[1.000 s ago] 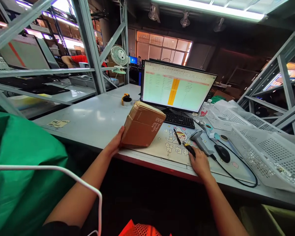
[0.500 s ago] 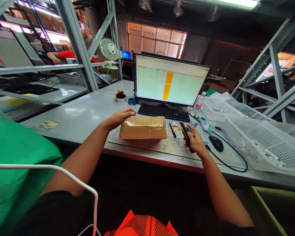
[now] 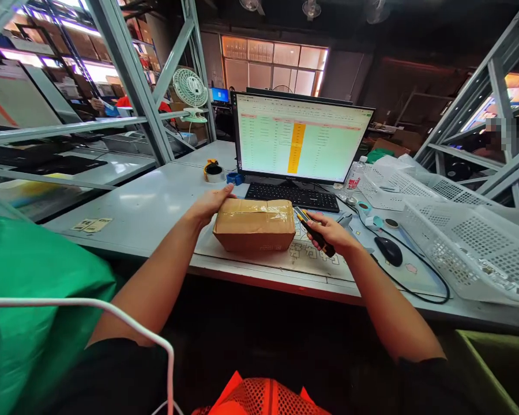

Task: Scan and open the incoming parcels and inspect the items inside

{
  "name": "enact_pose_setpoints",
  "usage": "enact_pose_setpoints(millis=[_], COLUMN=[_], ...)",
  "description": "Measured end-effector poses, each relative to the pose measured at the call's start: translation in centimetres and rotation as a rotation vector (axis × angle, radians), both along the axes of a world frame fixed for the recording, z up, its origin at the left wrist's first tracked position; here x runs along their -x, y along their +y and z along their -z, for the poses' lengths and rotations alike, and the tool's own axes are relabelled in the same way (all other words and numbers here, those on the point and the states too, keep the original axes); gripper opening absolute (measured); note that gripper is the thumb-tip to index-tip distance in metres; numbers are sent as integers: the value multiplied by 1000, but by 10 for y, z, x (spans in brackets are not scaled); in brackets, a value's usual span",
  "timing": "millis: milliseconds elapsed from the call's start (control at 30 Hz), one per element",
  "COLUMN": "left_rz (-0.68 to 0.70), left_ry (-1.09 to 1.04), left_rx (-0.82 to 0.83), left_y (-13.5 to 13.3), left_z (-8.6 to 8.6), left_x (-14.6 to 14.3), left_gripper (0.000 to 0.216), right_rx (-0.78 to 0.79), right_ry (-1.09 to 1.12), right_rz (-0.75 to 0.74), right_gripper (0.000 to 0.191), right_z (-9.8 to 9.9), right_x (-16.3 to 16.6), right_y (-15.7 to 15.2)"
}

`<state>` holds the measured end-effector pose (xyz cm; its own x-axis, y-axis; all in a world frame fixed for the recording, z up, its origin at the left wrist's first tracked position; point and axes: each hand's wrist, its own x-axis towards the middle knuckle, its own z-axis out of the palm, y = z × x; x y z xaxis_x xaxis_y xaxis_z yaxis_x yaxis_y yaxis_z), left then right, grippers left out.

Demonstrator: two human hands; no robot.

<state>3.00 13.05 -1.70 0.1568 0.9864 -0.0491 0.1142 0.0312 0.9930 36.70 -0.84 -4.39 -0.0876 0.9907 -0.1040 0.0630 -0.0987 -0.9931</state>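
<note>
Cardboard box (image 3: 254,220) on a desk mat (image 3: 311,271): the left hand (image 3: 210,204) steadies its far left corner; the right grips a utility knife (image 3: 316,233), blade end near the box's right side. Tape (image 3: 281,210) spans the closed top, no cut visible. Keyboard (image 3: 315,200) behind limits room; mouse (image 3: 388,251) lies right.

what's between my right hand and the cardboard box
The head view shows the front end of the utility knife held in your right hand, pointing toward the cardboard box; contact is unclear.
</note>
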Motion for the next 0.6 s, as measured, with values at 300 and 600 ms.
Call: enact_pose_setpoints(millis=[300, 600], left_rz=[71, 68], left_ry=[-34, -28], left_rx=[-64, -69], left_y=[-25, -28], left_z=[5, 3], left_x=[-11, -9], left_gripper=[63, 57], right_rx=[15, 33], right_ry=[29, 28], right_rz=[-32, 3], right_gripper=[66, 65], right_z=[5, -3], right_x=[-6, 1], right_y=[-7, -28])
